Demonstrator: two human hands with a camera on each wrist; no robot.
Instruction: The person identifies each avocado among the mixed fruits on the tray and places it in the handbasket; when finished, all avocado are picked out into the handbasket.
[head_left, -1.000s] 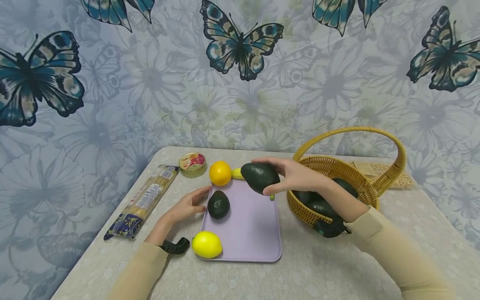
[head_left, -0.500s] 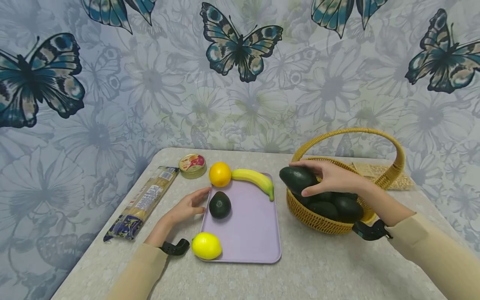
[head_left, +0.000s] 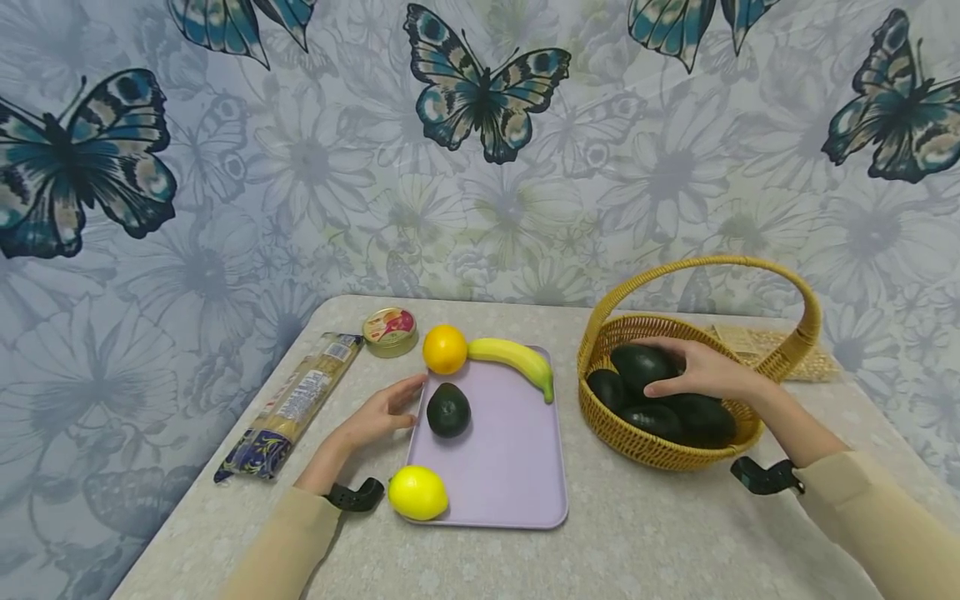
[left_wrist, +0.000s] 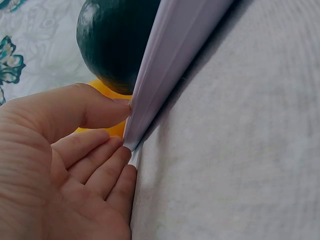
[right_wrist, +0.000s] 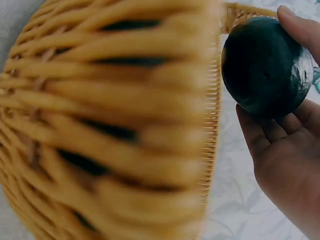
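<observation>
My right hand (head_left: 697, 368) holds a dark green avocado (head_left: 643, 368) inside the rim of the wicker basket (head_left: 637, 454), above several other avocados (head_left: 701, 419). In the right wrist view, thumb and fingers lie on opposite sides of the held avocado (right_wrist: 267, 67). My left hand (head_left: 377, 414) rests at the left edge of the lilac tray (head_left: 502, 467). Its thumb and fairly straight fingertips touch the tray's rim (left_wrist: 165, 65) in the left wrist view. Another avocado (head_left: 448, 410) sits on the tray close to that hand.
An orange (head_left: 446, 349) and a banana (head_left: 513, 360) lie at the tray's far end, a lemon (head_left: 417, 492) at its near left corner. Left of it are a round tin (head_left: 390, 332) and a pasta packet (head_left: 292, 407). The basket's tall handle (head_left: 697, 262) arches up; a woven mat (head_left: 772, 350) lies behind.
My right hand has carried the avocado rightward from above the tray's far end and lowered it into the basket, uncovering the banana. The left hand stays at the tray's edge.
</observation>
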